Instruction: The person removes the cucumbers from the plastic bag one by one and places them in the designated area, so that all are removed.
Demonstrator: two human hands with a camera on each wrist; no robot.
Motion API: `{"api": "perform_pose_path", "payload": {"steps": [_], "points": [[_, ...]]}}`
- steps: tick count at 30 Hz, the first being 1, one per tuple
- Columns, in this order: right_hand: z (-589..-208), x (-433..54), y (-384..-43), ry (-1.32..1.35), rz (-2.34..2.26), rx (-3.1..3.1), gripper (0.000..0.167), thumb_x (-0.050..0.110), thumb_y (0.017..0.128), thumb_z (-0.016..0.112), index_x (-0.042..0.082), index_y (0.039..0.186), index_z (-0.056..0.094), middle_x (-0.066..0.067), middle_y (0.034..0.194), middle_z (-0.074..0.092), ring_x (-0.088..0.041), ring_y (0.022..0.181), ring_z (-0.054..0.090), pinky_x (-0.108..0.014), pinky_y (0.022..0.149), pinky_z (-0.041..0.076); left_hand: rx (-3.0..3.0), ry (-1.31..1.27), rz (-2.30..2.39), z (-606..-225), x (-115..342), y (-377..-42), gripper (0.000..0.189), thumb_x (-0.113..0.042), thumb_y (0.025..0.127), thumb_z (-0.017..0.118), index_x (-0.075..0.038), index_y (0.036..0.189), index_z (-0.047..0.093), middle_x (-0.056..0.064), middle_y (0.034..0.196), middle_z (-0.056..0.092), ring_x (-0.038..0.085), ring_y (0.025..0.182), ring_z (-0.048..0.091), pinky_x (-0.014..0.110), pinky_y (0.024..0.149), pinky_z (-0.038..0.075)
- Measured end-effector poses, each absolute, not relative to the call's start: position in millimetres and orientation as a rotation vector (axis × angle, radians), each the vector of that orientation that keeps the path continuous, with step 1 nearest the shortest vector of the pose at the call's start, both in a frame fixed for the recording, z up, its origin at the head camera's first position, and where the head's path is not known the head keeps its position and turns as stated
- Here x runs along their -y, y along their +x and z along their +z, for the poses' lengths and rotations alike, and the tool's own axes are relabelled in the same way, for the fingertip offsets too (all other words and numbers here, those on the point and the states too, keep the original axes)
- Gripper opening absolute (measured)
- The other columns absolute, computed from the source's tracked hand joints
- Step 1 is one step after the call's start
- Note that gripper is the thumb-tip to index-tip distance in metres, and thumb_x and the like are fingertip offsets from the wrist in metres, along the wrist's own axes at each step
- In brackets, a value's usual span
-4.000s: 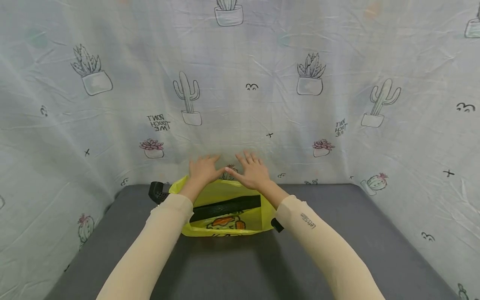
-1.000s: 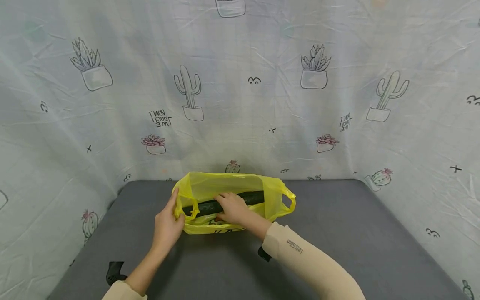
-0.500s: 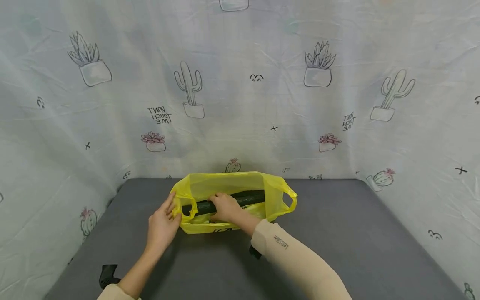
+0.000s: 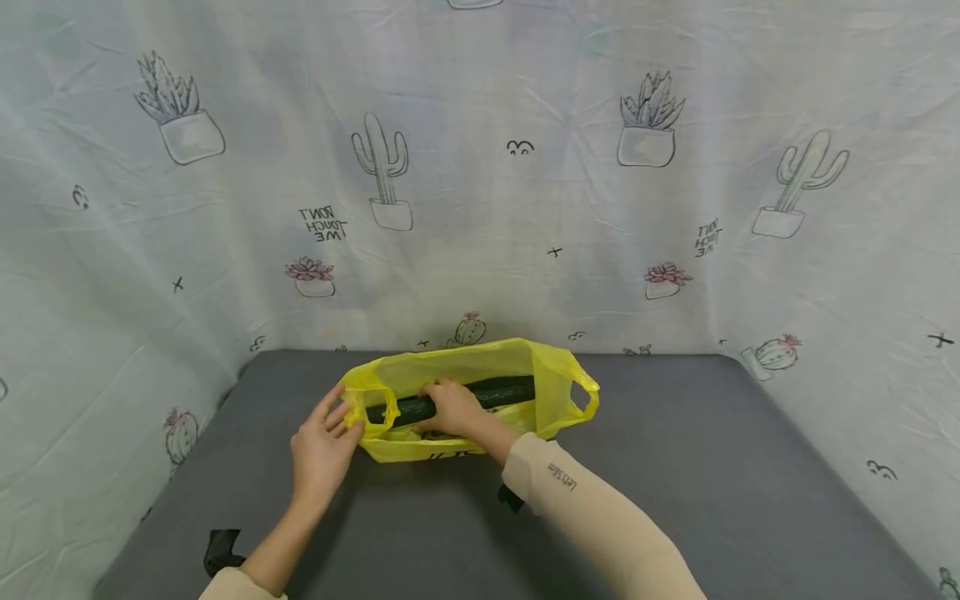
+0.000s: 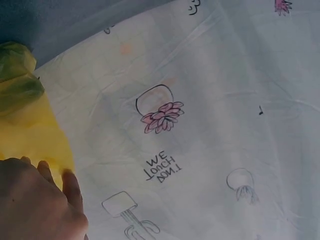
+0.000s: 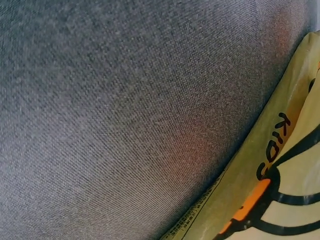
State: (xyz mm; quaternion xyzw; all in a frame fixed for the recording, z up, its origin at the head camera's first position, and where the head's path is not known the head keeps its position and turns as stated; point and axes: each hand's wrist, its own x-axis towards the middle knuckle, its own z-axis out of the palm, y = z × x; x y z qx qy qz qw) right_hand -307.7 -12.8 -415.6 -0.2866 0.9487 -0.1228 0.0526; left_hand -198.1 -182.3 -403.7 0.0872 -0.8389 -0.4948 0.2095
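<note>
A yellow plastic bag (image 4: 450, 451) lies on its base with its mouth open toward me, a loop handle at each end. Inside it, lengthwise, is a long dark green cucumber (image 4: 506, 390). My right hand (image 4: 456, 410) reaches over the front rim and grips the cucumber near its middle, fingers across the top and thumb on the near side. At the bag's left end, my left hand (image 4: 322, 454) holds the edge by the handle between thumb and fingers. In the left wrist view its fingers (image 5: 72, 187) lie against the yellow plastic. The right wrist view shows only the bag's printed side and the table.
The bag sits on a grey cloth-covered table (image 4: 675, 467), near its back edge. A white curtain (image 4: 465, 275) printed with cactus drawings hangs behind and along both sides. A black wrist device (image 4: 221, 550) sticks out beside the left forearm.
Four seconds ago both hands were spread above the bag's far rim. Since then the left hand has come to the bag's left end and the right into its mouth, onto the cucumber.
</note>
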Motion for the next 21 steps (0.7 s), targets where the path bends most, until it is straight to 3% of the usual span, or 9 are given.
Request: {"api": "perform_pose_path", "payload": {"steps": [9, 13, 16, 21], "points": [[-413.7, 13.0, -309.5, -0.886, -0.378, -2.874, 0.056, 0.049, 0.078, 0.069, 0.019, 0.123, 0.057, -0.005, 0.125, 0.053, -0.023, 0.112, 0.052, -0.037, 0.090, 0.049, 2.261, 0.255, -1.361, -406.2, 185.6, -195.7, 0.053, -0.006, 0.083, 0.067, -0.011, 0.133, 0.051, 0.019, 0.117, 0.060, 0.033, 0.096, 0.063, 0.040, 0.079, 0.052], [-412.1, 14.3, -310.6, -0.890, -0.366, -2.874, 0.056, 0.048, 0.078, 0.070, 0.018, 0.123, 0.058, -0.004, 0.125, 0.053, -0.021, 0.111, 0.053, -0.035, 0.090, 0.049, 2.218, 0.289, -1.374, -405.2, 186.1, -194.0, 0.051, -0.007, 0.082, 0.069, -0.012, 0.130, 0.054, 0.018, 0.116, 0.061, 0.031, 0.095, 0.064, 0.022, 0.073, 0.054], [-410.3, 16.0, -311.4, -0.899, -0.326, -2.875, 0.055, 0.048, 0.077, 0.071, 0.016, 0.121, 0.059, -0.003, 0.122, 0.056, -0.020, 0.108, 0.055, -0.033, 0.086, 0.051, 2.163, 0.302, -1.411, -406.3, 185.8, -192.6, 0.050, -0.006, 0.081, 0.069, -0.012, 0.129, 0.055, 0.017, 0.117, 0.061, 0.031, 0.095, 0.064, 0.007, 0.067, 0.049], [-407.9, 19.7, -311.9, -0.939, -0.182, -2.875, 0.053, 0.047, 0.076, 0.072, 0.015, 0.115, 0.059, -0.002, 0.110, 0.059, -0.016, 0.096, 0.058, -0.029, 0.074, 0.053, 2.078, 0.332, -1.488, -409.3, 185.3, -190.7, 0.048, -0.005, 0.081, 0.070, -0.012, 0.127, 0.056, 0.016, 0.116, 0.062, 0.029, 0.095, 0.064, 0.003, 0.064, 0.046]]}}
